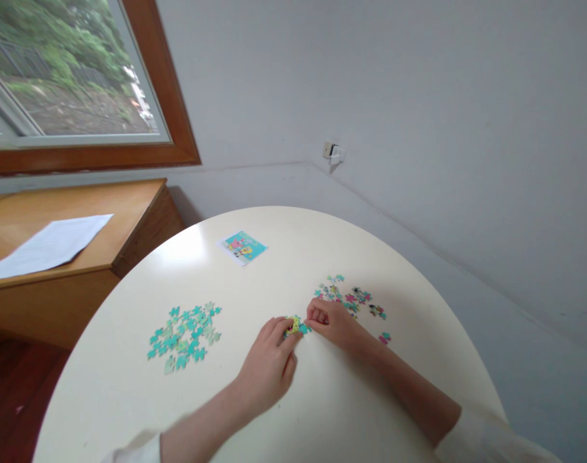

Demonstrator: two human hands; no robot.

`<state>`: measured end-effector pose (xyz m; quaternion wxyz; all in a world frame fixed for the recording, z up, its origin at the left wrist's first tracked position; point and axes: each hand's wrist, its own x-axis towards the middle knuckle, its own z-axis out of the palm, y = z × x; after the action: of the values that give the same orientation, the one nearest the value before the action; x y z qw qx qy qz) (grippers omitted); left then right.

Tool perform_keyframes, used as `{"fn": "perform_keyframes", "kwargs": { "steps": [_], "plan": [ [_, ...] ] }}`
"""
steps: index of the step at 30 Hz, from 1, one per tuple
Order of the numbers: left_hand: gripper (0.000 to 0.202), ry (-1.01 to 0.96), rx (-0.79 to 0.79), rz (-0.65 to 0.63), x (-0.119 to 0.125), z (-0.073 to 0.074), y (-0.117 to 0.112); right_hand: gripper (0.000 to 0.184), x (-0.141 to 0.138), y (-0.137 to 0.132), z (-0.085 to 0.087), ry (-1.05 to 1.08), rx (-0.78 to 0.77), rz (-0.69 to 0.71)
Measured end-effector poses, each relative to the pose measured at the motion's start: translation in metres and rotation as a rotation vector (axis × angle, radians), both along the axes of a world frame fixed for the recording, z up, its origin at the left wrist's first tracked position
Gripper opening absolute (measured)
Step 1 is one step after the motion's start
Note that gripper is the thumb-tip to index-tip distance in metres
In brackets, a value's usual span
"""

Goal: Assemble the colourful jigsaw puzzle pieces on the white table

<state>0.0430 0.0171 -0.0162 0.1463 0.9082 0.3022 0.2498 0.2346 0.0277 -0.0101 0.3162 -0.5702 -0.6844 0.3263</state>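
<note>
A small cluster of joined puzzle pieces [297, 326], yellow and teal, lies on the round cream table [254, 411] between my hands. My left hand [269, 363] rests on the table with its fingers curled and its fingertips touching the cluster's left side. My right hand [332, 321] is closed in a pinch at the cluster's right edge. A heap of loose teal pieces [184, 335] lies to the left. Mixed teal, pink and dark pieces [353, 299] are scattered just behind my right hand.
A small picture card [243, 247] lies further back on the table. A wooden desk [129, 218] with a white paper sheet [47, 245] stands at the left under a window. A wall socket [332, 153] sits on the grey wall behind.
</note>
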Motion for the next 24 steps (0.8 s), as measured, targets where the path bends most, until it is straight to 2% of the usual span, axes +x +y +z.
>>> {"fn": "perform_keyframes", "kwargs": {
  "steps": [24],
  "plan": [
    [0.043, 0.006, 0.02, 0.007, 0.0005, 0.0006, -0.0005, 0.012, 0.0001, 0.0003, -0.0014, -0.029, 0.003, 0.001]
  ]
}}
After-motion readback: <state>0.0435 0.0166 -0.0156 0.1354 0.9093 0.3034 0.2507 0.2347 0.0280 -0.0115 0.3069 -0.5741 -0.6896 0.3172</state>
